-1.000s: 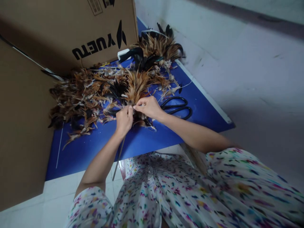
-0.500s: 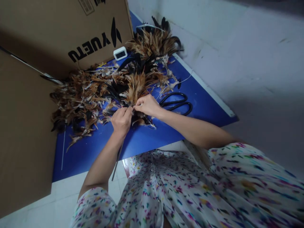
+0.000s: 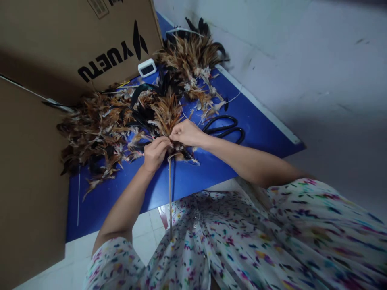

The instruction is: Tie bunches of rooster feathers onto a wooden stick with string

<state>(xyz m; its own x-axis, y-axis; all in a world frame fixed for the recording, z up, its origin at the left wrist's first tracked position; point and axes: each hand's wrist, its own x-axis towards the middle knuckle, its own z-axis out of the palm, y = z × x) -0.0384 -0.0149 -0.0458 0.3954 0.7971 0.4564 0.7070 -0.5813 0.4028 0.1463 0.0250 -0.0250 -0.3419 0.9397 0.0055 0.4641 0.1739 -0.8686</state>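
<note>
Brown and black feathers (image 3: 166, 108) fan out beyond my hands in a bundle, and a thin stick (image 3: 170, 189) runs from its base toward my body. My left hand (image 3: 155, 153) is closed, thumb and fingers pinching the base of this bundle. Right against it, my right hand (image 3: 188, 133) pinches at the same spot; what lies between its fingertips is too small to make out. Black-handled scissors (image 3: 223, 125) rest beside my right wrist, their blades hidden. Short loose feathers (image 3: 179, 155) lie just under my hands.
A wide heap of feathers (image 3: 96, 125) covers the left of the blue table (image 3: 193, 177). Another feather bunch (image 3: 190, 52) stands at the back by the wall (image 3: 287, 72). A small white digital clock (image 3: 147, 68) sits before a cardboard box (image 3: 69, 36).
The stick has swung from slanting under my left wrist to nearly straight toward my body. My left hand has turned slightly, its fingers straighter. The feather bundle has rotated, and the view has shifted a little.
</note>
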